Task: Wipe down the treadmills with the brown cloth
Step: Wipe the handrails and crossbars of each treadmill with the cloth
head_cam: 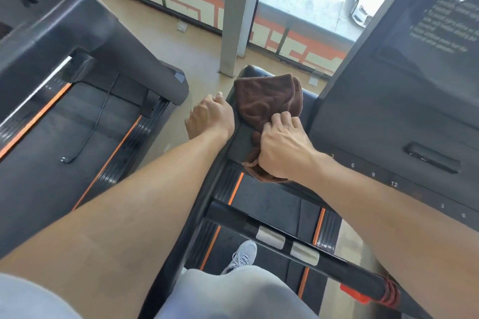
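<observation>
The black arm of the near treadmill (241,134) is narrow: the brown cloth (269,106) covers most of its top, with the right hand (282,147) gripping the cloth and the left hand (210,116) hooked over the arm's left edge. Just right, the tilted console (404,101) walls that side off. Left of the arm, a strip of tan floor (197,59) lies open before the second treadmill (85,101). Ahead, a grey pillar (241,13) stands near the arm's far end. Below, a crossbar (282,235) spans the belt

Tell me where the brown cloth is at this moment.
In the head view, the brown cloth lies mid-frame on the treadmill's left console arm, under the right hand, with the left hand beside it.
</observation>
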Tool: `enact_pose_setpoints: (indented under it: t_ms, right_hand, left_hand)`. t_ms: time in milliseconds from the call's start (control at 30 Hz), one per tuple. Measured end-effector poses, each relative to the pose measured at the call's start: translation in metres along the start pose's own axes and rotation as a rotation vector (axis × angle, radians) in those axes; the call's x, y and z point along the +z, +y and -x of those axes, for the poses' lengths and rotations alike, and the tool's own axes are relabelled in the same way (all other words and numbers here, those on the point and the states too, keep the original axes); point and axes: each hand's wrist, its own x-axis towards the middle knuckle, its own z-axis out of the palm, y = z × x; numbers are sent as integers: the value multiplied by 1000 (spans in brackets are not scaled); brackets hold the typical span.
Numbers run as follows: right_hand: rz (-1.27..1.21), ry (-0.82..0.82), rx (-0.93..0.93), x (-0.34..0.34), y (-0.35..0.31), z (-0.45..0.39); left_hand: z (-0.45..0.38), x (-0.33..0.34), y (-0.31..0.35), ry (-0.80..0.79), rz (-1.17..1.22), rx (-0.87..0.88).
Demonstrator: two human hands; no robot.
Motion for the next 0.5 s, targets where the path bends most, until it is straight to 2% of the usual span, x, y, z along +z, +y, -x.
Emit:
enact_pose_setpoints:
  t_ms: [133,200,400,500]
  right_hand:
    - [-242,23,-22,-3,10,7]
    - [-274,34,-29,-3,10,12]
    - [-471,263,74,14,6,19]
    - [-774,399,181,15,5,29]
  left_hand:
    - [2,1,3,-3,-21,-1]
    - [3,0,4,-2,-26,-10]
    - [4,-3,5,12,-8,-48]
    - [5,-4,6,27,-1,-55]
